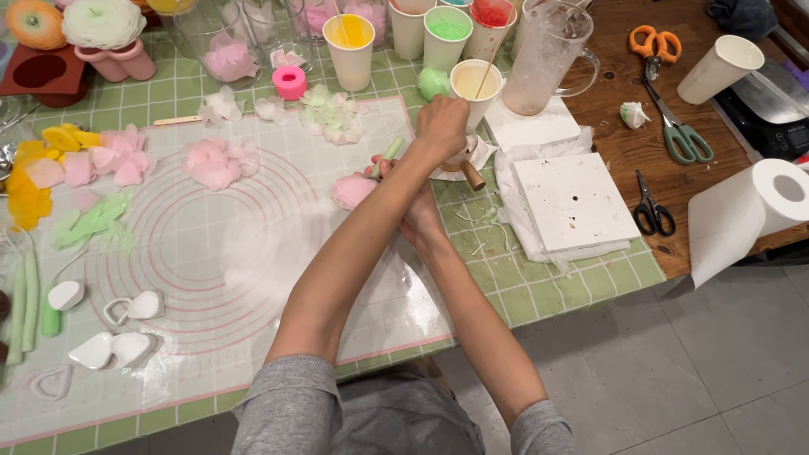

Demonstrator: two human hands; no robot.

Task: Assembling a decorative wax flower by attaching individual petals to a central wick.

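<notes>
- Pink wax-like flower point(352, 190) sits on the pale silicone mat point(253, 253), just under my crossed forearms; its green stem point(389, 152) runs up toward my hands.
- My left hand point(440, 125) reaches across over my right arm, fingers curled shut around something small and pale at the mat's upper right corner; I cannot tell exactly what it is.
- My right hand point(419, 212) lies beneath the left forearm, mostly hidden; it seems to pinch the flower's stem, but I cannot tell its grip for sure.
- Just beyond my left hand stands a paper cup of cream-coloured liquid point(474, 87) with a thin stick in it, and a green lump point(434, 82) beside it.
- More cups, yellow point(349, 50), green point(447, 38) and red point(490, 25), line the far edge of the tabletop point(556, 286), near a clear plastic jug point(548, 55).
- Loose pink petals point(215, 162) and white petals point(330, 114) lie on the mat; white heart-shaped cutters point(114, 347) rest at its left.
- White square slab point(575, 202) sits on paper to the right, with scissors point(654, 211) and a paper towel roll point(758, 211) further off.
</notes>
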